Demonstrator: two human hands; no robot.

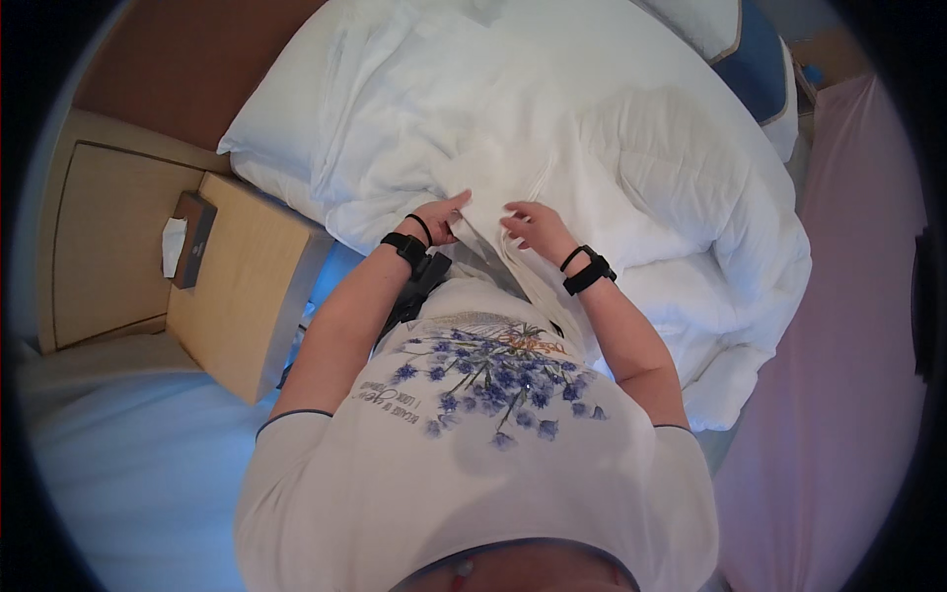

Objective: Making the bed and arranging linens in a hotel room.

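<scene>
A rumpled white duvet (666,163) covers most of the bed before me. At the near edge of the bed my left hand (442,218) grips the edge of the white bedding, with the thumb and fingers at the cloth. To its right, my right hand (538,228) is at a gathered fold of the same white cloth, its fingers bent; whether they pinch it cannot be told. Between the hands the cloth parts in a narrow opening that runs down towards my waist. Dark straps sit on both wrists.
On the left a wooden nightstand (240,274) adjoins the bed, with a brown tissue box (194,240) on it. A blue and white bed runner or cushion (751,70) lies at the far right. Pink curtain-like fabric (821,296) hangs along the right side.
</scene>
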